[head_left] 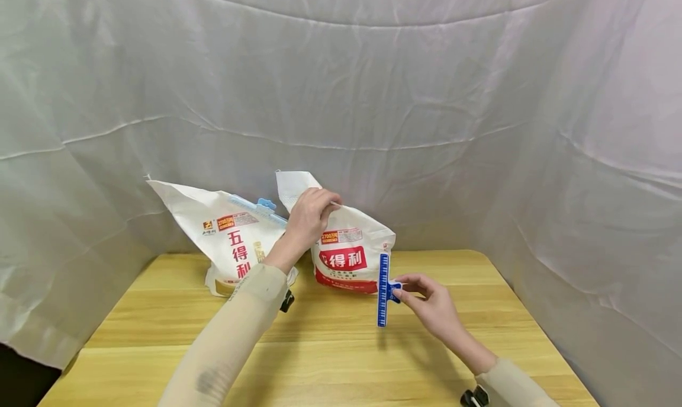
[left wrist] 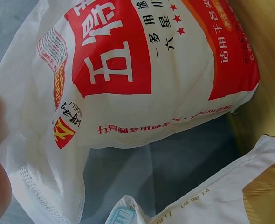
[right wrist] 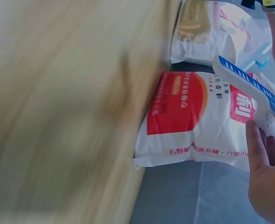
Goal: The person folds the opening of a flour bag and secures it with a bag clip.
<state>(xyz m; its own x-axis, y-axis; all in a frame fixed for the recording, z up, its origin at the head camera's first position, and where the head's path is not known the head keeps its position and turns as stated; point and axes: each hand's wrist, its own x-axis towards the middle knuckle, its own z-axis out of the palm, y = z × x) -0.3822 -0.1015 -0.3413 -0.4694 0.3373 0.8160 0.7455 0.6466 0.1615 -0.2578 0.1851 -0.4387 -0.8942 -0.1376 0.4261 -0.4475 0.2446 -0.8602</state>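
Note:
A white flour bag with red print (head_left: 346, 265) stands at the back middle of the table. My left hand (head_left: 309, 214) pinches its folded top edge; in the left wrist view the thumb tip lies against the white plastic, while the other fingers are largely out of sight. My right hand (head_left: 428, 303) holds a blue bag clip (head_left: 382, 291) by its handle, thumb on one side and fingers on the other. The clip hangs upright in front of the bag's right side, above the table. The right wrist view shows its ruler-marked blue face (right wrist: 249, 81) and white back.
Left of it leans a second white flour bag (head_left: 218, 217) with red lettering and a gold patch. A pale blue clip (head_left: 266, 207) sits across its upper part. Grey cloth (head_left: 341, 99) hangs behind and beside the wooden table (head_left: 330, 359).

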